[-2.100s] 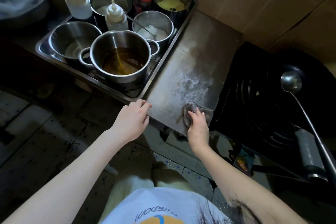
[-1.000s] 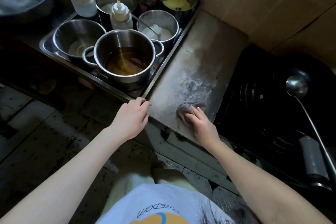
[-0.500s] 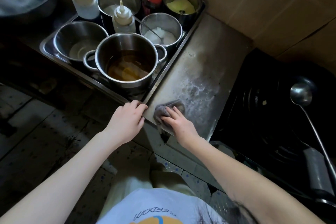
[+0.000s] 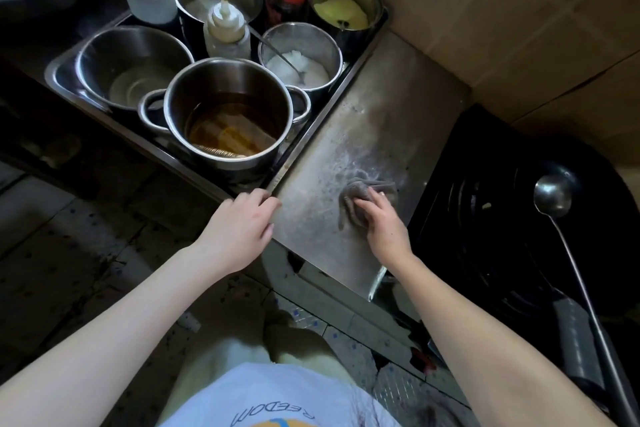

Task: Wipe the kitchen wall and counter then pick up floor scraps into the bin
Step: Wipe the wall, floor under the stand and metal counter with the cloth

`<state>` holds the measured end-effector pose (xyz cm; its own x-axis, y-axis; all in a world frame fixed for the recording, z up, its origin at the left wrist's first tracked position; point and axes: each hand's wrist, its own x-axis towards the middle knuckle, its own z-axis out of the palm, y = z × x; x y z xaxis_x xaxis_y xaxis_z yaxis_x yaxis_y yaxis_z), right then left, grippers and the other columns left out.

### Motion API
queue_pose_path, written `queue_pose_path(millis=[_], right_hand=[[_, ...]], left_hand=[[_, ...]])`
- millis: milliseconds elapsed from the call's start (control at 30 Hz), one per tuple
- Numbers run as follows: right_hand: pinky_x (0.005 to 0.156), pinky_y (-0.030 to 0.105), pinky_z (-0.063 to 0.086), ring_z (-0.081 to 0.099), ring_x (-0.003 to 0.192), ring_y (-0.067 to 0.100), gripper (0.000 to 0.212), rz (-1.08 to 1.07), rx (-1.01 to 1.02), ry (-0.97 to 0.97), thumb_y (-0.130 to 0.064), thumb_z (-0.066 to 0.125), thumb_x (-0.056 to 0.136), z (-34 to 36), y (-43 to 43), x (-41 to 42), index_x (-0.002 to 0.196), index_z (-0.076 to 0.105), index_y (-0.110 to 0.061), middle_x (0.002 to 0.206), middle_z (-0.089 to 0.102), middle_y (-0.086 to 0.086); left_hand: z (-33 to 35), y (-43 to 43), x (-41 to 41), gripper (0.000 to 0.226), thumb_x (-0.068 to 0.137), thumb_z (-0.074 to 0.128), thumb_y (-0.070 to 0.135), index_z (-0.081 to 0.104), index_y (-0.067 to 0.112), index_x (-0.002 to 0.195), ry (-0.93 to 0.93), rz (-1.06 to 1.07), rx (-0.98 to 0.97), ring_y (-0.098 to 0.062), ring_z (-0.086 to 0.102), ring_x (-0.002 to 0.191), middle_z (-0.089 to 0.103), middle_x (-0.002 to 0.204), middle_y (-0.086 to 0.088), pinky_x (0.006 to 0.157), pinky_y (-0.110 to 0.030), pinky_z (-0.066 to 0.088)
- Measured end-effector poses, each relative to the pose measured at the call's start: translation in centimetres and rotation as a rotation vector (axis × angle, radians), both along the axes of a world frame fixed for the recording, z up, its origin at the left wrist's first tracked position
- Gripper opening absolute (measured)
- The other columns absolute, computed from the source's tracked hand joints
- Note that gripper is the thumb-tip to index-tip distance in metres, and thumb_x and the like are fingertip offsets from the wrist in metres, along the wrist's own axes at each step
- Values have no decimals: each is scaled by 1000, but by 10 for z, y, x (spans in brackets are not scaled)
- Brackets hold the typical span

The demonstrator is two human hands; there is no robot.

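- The right hand (image 4: pixel 384 227) presses a grey cloth (image 4: pixel 363 192) flat on the steel table (image 4: pixel 381 107), fingers laid over it rather than clenched.
- The left hand (image 4: pixel 242 225) rests on the table's near corner, fingers loosely bent, holding nothing.
- Just beyond the left hand stands a pot (image 4: pixel 227 114) of brown liquid in a tray (image 4: pixel 60 74).
- Right of the right hand lies a black stove (image 4: pixel 485 218) with 1 ladle (image 4: pixel 552 196).

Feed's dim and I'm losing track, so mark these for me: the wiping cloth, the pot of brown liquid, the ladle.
cloth (image 4: pixel 355 190), head view, on the bunched grey fabric near its top edge.
pot of brown liquid (image 4: pixel 225 80), head view, on the steel inner wall.
ladle (image 4: pixel 552 196), head view, on the bowl.
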<state>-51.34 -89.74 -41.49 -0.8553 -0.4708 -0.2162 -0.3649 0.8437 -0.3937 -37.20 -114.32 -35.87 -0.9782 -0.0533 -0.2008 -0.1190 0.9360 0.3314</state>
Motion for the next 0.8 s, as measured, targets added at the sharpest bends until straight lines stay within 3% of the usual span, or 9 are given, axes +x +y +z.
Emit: queue_pose_path(millis=[233, 633, 800], right_hand=[[111, 34, 30, 22, 143, 23, 56, -254, -63, -34, 9, 46, 82, 2, -13, -4, 126, 59, -22, 152, 34, 0], [116, 40, 26, 22, 144, 23, 58, -73, -58, -146, 8, 44, 80, 9, -87, -59, 129, 57, -20, 153, 32, 2], [108, 34, 36, 36, 137, 18, 48, -89, -88, -95, -1, 44, 84, 9, -68, -69, 124, 61, -24, 150, 37, -2]], left_hand=[[0, 5, -13, 42, 95, 47, 31, 43, 21, 136, 11, -31, 2, -22, 49, 118, 44, 138, -2, 91, -35, 43], [4, 5, -38, 41, 95, 46, 30, 43, 21, 134, 53, -58, 27, -20, 49, 118, 44, 139, -2, 89, -31, 43], [4, 5, -47, 42, 96, 45, 31, 40, 23, 137, 41, -66, 46, -19, 46, 122, 40, 141, 0, 92, -33, 44]])
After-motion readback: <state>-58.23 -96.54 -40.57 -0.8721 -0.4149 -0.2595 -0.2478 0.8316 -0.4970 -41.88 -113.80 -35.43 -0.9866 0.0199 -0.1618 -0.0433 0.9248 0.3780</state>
